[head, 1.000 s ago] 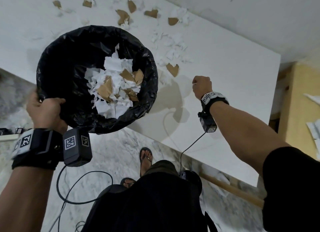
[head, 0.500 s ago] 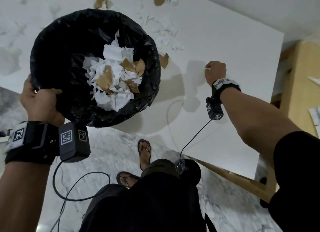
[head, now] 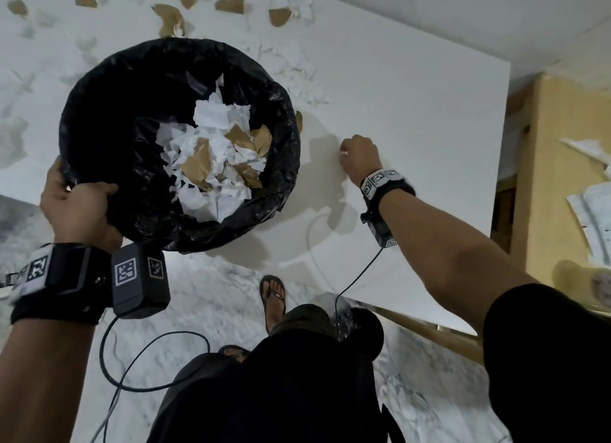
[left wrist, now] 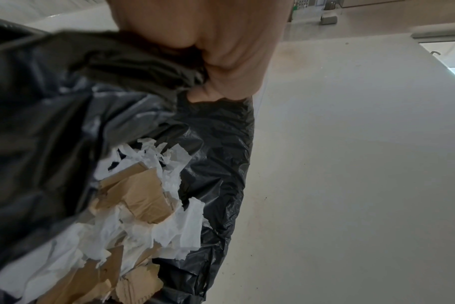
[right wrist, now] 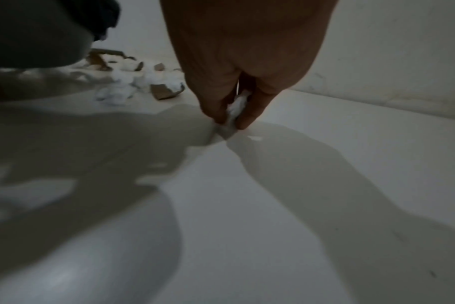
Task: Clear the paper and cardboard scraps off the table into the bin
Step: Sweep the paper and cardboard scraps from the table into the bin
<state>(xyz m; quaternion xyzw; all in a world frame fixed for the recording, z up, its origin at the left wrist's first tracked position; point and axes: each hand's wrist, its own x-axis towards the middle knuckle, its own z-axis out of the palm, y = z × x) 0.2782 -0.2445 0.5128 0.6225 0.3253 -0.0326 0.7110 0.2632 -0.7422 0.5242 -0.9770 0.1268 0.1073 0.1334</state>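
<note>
My left hand (head: 77, 208) grips the near rim of a bin (head: 109, 89) lined with a black bag (left wrist: 216, 164), held over the table's front edge. White paper and brown cardboard scraps (head: 215, 161) fill its bottom. My right hand (head: 358, 155) is on the white table (head: 413, 112), right of the bin, fingers curled. In the right wrist view its fingers (right wrist: 255, 111) pinch a small white paper scrap (right wrist: 237, 107) against the tabletop. More paper and cardboard scraps (head: 231, 4) lie scattered across the far side of the table.
A pale wall runs behind the table. A yellow cabinet (head: 562, 178) with loose papers stands at the right. Below are a marble floor (head: 205, 297), my sandalled feet and the wrist cameras' cables (head: 148, 376).
The bin has stayed over the table's front edge in my left hand. My right hand has moved a little across the table and is nearer the bin, still closed on the paper scrap.
</note>
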